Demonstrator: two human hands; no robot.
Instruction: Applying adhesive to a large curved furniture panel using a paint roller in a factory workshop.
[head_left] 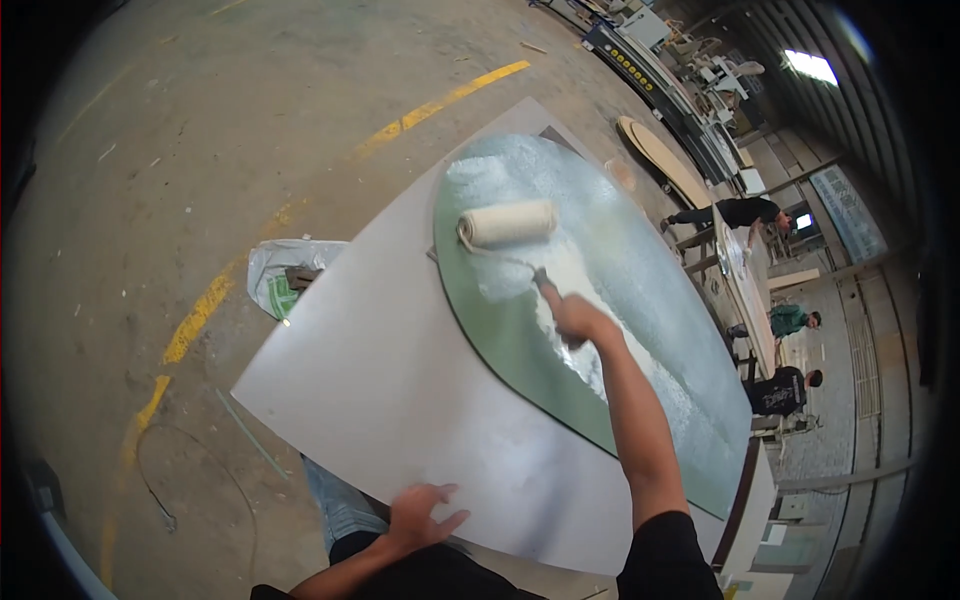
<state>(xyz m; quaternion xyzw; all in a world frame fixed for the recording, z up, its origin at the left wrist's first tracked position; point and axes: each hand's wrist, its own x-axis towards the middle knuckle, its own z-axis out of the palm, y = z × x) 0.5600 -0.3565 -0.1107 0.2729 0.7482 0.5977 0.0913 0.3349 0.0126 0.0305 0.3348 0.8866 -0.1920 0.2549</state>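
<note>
My right hand is closed round the dark handle of a paint roller. The roller's cream sleeve lies on a rounded green board, near its far left end. Whitish wet coating covers much of the board, thicker in a pale band under and beside my right forearm. A bare green strip shows along the near left edge. Beneath the board is a larger pale grey sheet. At the sheet's near edge rests my left hand, fingers apart, holding nothing.
A white and green plastic bag lies on the floor left of the sheet. Beyond the board are an oval wooden panel and long machinery. Several people work at a table on the right. Yellow lines mark the concrete floor.
</note>
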